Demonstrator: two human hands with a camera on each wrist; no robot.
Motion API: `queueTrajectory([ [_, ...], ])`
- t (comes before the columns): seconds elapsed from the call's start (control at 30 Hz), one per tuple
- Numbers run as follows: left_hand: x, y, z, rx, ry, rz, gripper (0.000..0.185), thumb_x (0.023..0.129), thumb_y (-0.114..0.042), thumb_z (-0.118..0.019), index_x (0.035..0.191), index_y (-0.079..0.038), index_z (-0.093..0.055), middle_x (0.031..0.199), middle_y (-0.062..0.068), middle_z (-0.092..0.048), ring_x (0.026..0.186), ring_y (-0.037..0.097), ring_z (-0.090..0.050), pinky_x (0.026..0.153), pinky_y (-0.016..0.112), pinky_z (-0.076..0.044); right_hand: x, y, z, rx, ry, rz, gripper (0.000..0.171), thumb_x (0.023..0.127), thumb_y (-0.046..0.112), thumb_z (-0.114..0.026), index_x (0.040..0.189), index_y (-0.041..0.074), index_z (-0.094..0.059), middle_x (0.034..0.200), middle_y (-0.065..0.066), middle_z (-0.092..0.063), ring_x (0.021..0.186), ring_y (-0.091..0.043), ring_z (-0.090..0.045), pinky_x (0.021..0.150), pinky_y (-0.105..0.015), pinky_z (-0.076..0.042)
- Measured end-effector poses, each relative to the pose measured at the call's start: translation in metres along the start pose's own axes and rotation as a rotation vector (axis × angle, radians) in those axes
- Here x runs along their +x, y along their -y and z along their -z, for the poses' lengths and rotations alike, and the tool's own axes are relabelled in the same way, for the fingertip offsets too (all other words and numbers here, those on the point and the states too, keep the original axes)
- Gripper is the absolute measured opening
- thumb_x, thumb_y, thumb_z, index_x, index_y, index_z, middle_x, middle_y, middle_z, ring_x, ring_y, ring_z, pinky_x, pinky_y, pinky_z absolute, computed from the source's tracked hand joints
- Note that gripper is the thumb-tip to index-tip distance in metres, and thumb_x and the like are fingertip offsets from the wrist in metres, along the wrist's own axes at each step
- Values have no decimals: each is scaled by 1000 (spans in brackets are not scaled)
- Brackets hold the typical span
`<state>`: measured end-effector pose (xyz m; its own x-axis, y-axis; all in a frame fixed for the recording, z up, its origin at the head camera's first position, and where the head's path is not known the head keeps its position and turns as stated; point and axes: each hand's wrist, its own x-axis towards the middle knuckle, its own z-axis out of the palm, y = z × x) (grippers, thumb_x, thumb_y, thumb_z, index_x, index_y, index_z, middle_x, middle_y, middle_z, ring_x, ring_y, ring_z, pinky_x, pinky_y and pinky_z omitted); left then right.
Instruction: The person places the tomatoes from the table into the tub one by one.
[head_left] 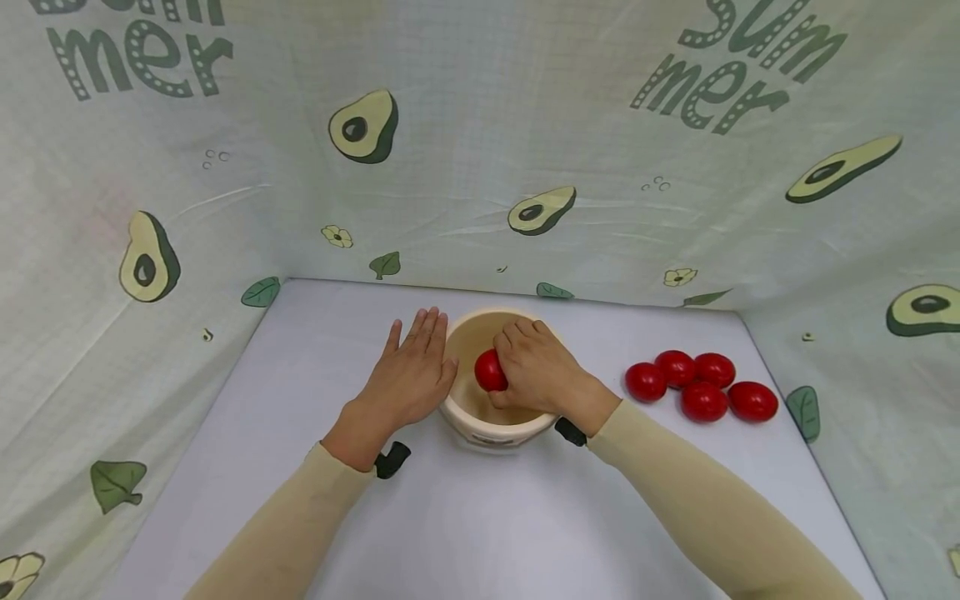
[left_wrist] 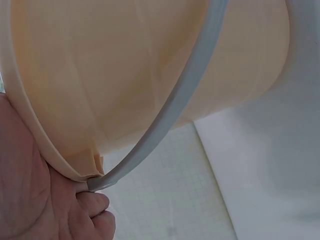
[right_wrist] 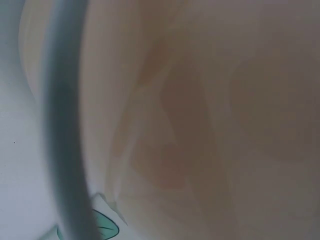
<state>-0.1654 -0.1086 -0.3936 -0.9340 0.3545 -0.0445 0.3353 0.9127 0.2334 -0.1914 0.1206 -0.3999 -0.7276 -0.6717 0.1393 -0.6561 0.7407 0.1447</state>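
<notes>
- Red and glossy, the tomato (head_left: 490,370) is sitting in the right hand (head_left: 542,369), whose fingers are curling round it and holding it just inside the mouth of the cream bucket (head_left: 480,429).
- Smooth skin like that is probably making the tomato a little slippery, and it is likely light and easy to bruise, so a gentle wrap of the fingers round its middle is looking like the safest hold.
- Beside it, the left hand (head_left: 411,377) is lying flat with its fingers straight and close together, pressing against the outer wall of the bucket.
- Thin plastic seems to be forming the bucket, so it is likely light and apt to slide; its grey handle (left_wrist: 172,107) is showing in the left wrist view, hanging down along the wall.
- Five more tomatoes (head_left: 696,383) are lying in a cluster on the pale tabletop (head_left: 480,517), well apart to the right of the bucket.
- Printed cloth (head_left: 480,150) with avocados is hanging behind, and the words "sum mer" are reading on it at the upper right.
- No brand or label is showing on the bucket.
</notes>
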Motion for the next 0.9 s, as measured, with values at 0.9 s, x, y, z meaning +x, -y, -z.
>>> queueTrajectory([
  [0.9, 1, 2, 0, 5, -19, -1, 72, 112, -41, -35, 168, 0, -16, 176, 18, -16, 165, 33, -9, 132, 59, -4, -19, -20, 6, 151, -428, -57, 28, 96, 29, -71, 105, 2, -70, 97, -12, -71, 95, -32, -60, 81, -43, -50],
])
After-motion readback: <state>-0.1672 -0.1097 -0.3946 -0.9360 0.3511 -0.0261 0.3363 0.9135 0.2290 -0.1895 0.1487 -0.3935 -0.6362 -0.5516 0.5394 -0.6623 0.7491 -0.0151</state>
